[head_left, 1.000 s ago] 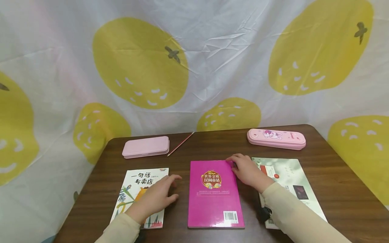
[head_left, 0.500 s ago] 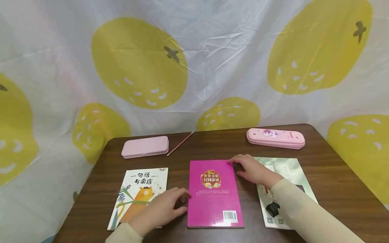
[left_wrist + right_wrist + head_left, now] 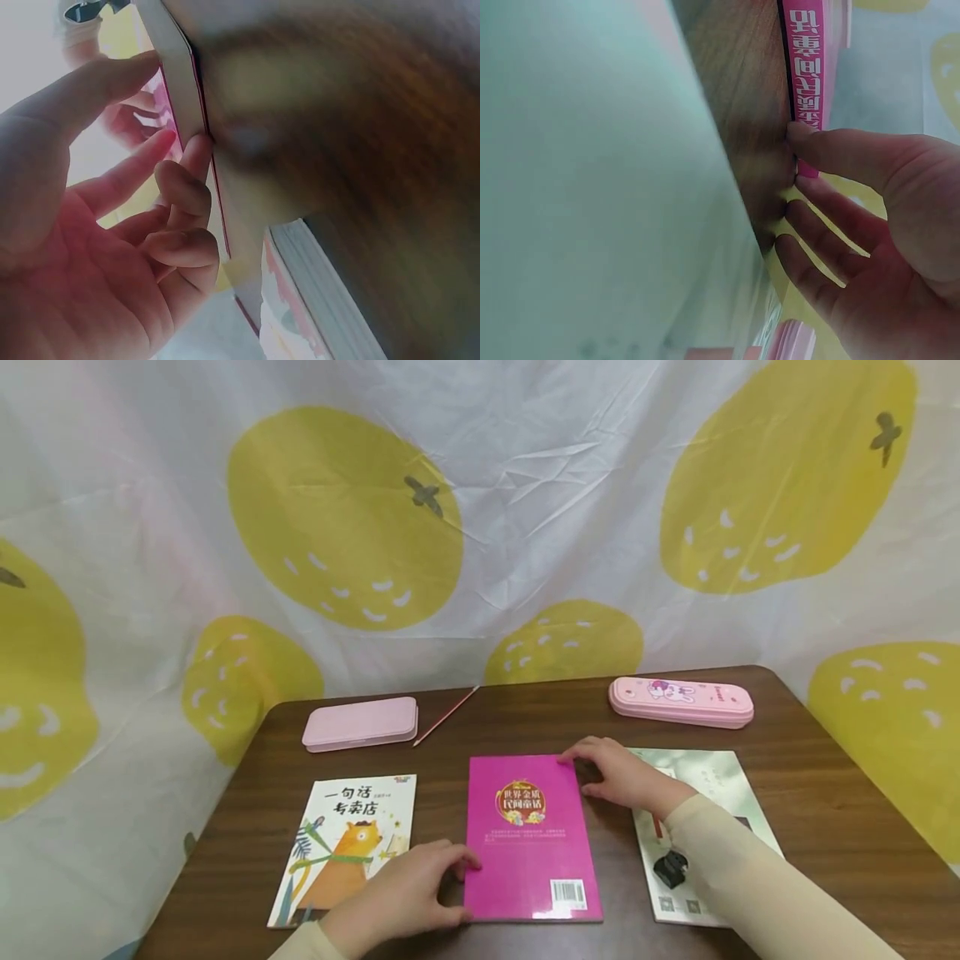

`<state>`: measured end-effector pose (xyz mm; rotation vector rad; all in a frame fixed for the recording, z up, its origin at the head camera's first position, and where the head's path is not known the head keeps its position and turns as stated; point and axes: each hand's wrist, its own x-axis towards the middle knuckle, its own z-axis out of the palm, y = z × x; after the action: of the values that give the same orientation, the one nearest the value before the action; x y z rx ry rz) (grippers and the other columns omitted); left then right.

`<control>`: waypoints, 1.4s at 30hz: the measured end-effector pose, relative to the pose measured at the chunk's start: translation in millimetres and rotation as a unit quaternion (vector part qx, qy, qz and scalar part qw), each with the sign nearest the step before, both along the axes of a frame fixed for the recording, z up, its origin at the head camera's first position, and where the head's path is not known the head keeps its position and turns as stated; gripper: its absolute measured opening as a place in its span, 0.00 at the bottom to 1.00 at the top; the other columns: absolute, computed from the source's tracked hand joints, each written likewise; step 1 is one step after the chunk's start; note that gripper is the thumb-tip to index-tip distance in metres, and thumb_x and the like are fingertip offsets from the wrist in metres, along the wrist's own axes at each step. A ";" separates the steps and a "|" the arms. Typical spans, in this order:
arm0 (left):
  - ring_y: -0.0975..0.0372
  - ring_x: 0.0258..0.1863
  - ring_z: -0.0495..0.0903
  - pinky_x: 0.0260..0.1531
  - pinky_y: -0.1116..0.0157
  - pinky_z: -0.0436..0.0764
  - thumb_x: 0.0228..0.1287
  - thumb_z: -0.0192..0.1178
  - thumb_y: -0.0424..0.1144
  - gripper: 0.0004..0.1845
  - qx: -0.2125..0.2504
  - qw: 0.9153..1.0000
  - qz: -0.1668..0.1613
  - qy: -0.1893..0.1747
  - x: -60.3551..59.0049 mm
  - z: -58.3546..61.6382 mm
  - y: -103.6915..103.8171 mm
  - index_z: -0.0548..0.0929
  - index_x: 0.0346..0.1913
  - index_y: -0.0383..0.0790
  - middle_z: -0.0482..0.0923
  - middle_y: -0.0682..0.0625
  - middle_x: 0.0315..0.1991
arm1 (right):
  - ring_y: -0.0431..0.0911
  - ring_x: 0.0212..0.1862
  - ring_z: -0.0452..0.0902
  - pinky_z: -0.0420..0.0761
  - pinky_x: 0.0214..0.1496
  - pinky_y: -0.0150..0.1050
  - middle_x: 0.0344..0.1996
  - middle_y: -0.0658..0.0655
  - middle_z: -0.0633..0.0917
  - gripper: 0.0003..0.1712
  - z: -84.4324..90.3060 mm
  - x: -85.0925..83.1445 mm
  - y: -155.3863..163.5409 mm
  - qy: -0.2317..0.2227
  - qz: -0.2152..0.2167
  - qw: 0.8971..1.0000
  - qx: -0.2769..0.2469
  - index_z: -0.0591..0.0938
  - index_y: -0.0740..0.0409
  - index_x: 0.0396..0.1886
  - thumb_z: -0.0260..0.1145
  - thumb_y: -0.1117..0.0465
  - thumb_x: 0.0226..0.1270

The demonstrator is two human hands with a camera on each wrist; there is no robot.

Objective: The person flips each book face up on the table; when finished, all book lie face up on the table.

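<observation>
The magenta, rectangular, glossy-covered paper book (image 3: pixel 528 852) lies on the brown, wood-grained tabletop (image 3: pixel 517 722), toward 6 o'clock in the head view, and the left hand (image 3: pixel 408 889), which one second ago was apart from it, has now come to touch its edge at 8 o'clock. The right hand (image 3: pixel 622 775) touches its corner at 1 o'clock, and on both hands the fingers are apart, not clamped; I judge that the book is now controlled from two sides.

A closed magenta book (image 3: pixel 531 852) lies flat on the brown table (image 3: pixel 525 718), its barcode (image 3: pixel 568 894) facing up.
</observation>
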<state>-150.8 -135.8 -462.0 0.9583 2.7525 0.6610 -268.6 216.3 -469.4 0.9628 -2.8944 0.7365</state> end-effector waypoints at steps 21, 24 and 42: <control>0.73 0.38 0.78 0.39 0.69 0.79 0.46 0.80 0.47 0.23 0.004 1.000 0.017 0.009 5.9 0.3 -2.1 0.87 0.49 0.56 0.82 0.65 0.36 | 0.55 0.53 0.79 0.79 0.59 0.55 0.49 0.56 0.83 0.24 6.0 -7.0 3.5 -0.019 -0.007 0.999 -0.028 0.88 0.54 0.56 0.79 0.64 0.58; 0.74 0.34 0.76 0.35 0.71 0.76 0.46 0.80 0.47 0.23 -0.009 1.000 0.026 0.013 7.4 0.0 -2.9 0.87 0.48 0.58 0.81 0.66 0.34 | 0.55 0.52 0.80 0.80 0.57 0.55 0.49 0.57 0.83 0.24 7.8 -7.6 6.4 -0.035 0.004 0.999 -0.041 0.88 0.55 0.56 0.79 0.63 0.58; 0.75 0.29 0.74 0.24 0.72 0.70 0.46 0.76 0.46 0.22 -0.015 0.991 0.091 0.102 15.5 -3.0 -4.1 0.84 0.48 0.55 0.79 0.64 0.33 | 0.53 0.49 0.78 0.80 0.53 0.49 0.51 0.59 0.82 0.21 18.0 -0.9 14.1 -0.083 -0.005 0.992 -0.098 0.86 0.59 0.58 0.74 0.59 0.67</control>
<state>-135.4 -139.8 -465.0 0.8168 3.0480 0.5754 -269.5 230.4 -451.4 0.9040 -2.8873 1.1268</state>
